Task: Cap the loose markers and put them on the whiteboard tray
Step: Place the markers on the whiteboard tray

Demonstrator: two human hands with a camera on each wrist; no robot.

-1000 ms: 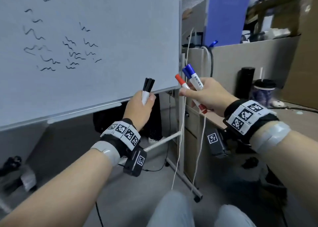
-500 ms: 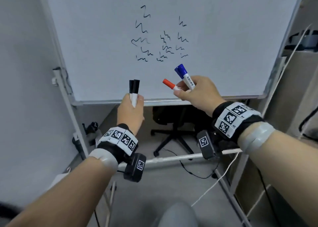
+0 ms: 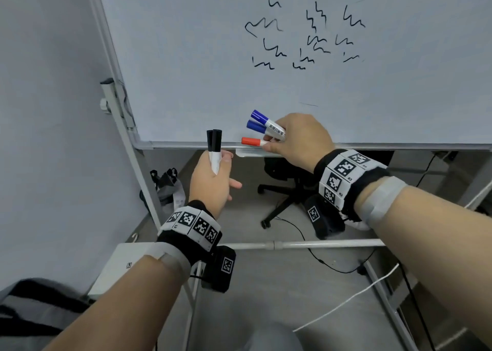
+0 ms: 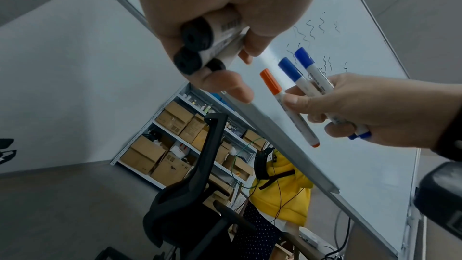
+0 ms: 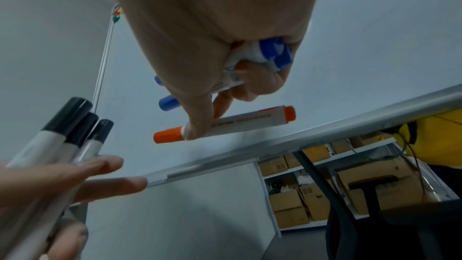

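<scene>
1. We are at the placing step: every marker in view wears its cap, and we judge that only setting them down remains.
2. Our right hand [image 3: 298, 140] pinches the red marker [image 3: 251, 141] at thumb and fingertips, two blue markers [image 3: 259, 122] tucked behind its curled fingers.
3. Our left hand [image 3: 213, 175] clasps the black markers [image 3: 214, 144] upright, lower fingers spread loose.
4. The whiteboard tray [image 3: 250, 152] sits just beneath the red marker, right of our left hand; next, we lower and release level along it.
</scene>
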